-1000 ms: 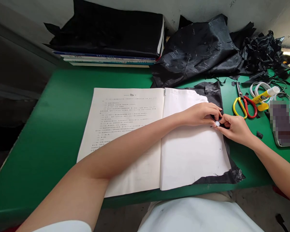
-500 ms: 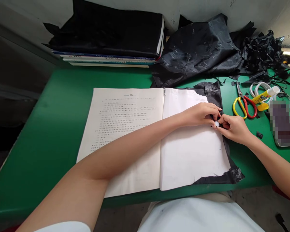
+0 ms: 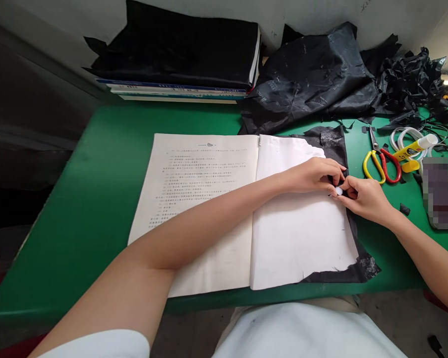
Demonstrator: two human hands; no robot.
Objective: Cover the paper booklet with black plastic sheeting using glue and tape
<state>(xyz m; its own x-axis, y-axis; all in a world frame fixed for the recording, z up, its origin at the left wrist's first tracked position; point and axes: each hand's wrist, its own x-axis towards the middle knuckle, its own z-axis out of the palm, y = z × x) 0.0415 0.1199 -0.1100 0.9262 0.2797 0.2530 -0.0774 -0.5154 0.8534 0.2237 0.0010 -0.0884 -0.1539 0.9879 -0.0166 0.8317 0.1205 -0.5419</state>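
Head cam, L hand (image 3: 318, 176): you curled it at white bit (image 3: 338, 191); grip unclear.
R hand (image 3: 369, 200): bent opposite, ditto.
White bit: btwn fingertips, nr R edge of white page (image 3: 298, 243).
Black sheet (image 3: 336, 277): prob. worked best held flat.

The only view is from a camera worn on the head, facing forward and steeply down past the person's rounded white cloth shirt (image 3: 294, 330) at bottom centre. It is near enough that the bare left arm (image 3: 216, 214) crosses from lower left to right of centre. The open, printed paper book (image 3: 224, 258) sits mid-frame on the flat green table (image 3: 78, 199); the pale grey wall (image 3: 321, 12) fills the top.
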